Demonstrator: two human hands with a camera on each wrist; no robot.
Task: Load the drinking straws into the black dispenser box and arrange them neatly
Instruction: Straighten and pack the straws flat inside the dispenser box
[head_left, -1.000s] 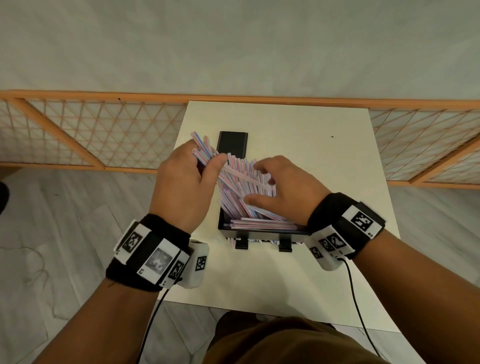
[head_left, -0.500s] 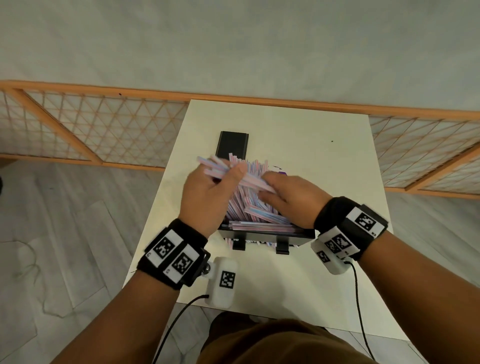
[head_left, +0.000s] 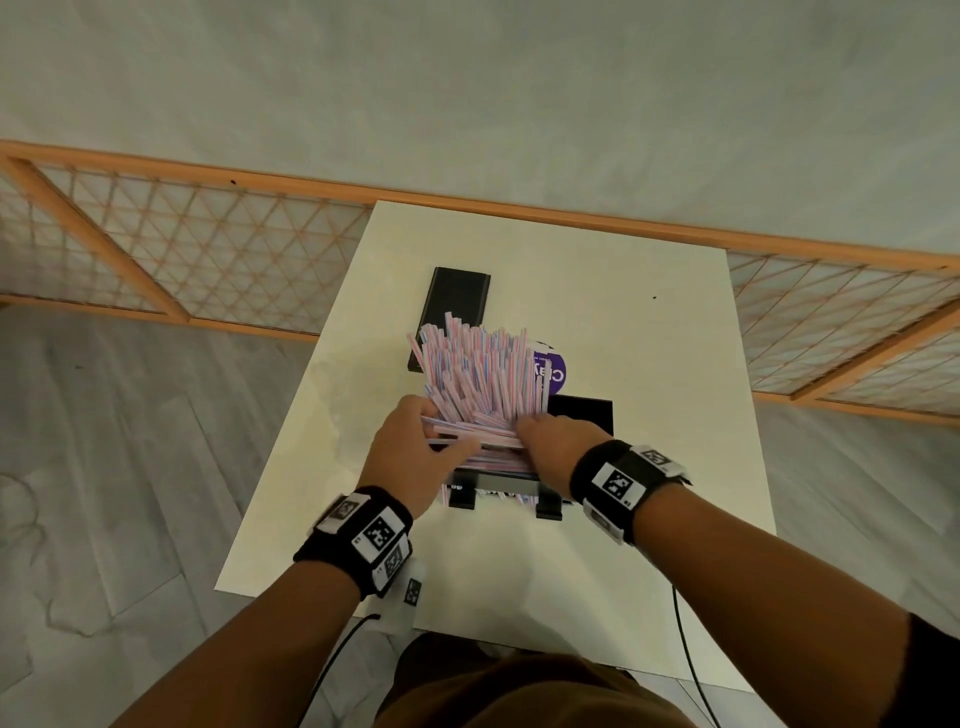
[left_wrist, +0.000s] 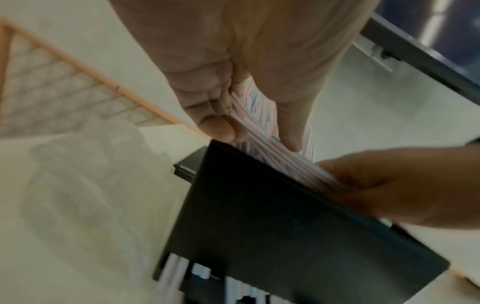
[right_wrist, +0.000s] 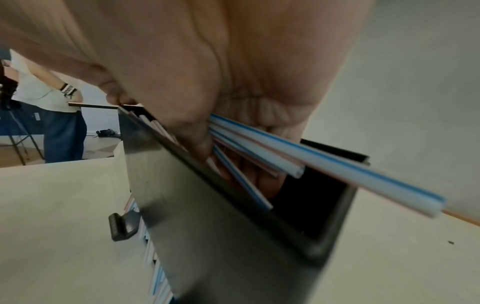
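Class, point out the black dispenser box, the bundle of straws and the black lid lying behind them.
black dispenser box (left_wrist: 272, 236), left wrist view, on its flat front wall.
bundle of straws (head_left: 478, 379), head view, middle of the fanned stack.
black lid (head_left: 457, 296), head view, on its flat top.

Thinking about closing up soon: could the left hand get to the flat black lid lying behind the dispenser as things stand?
Probably not straight away: the left hand grips a bunch of straws, and the upright straws stand between it and the lid.
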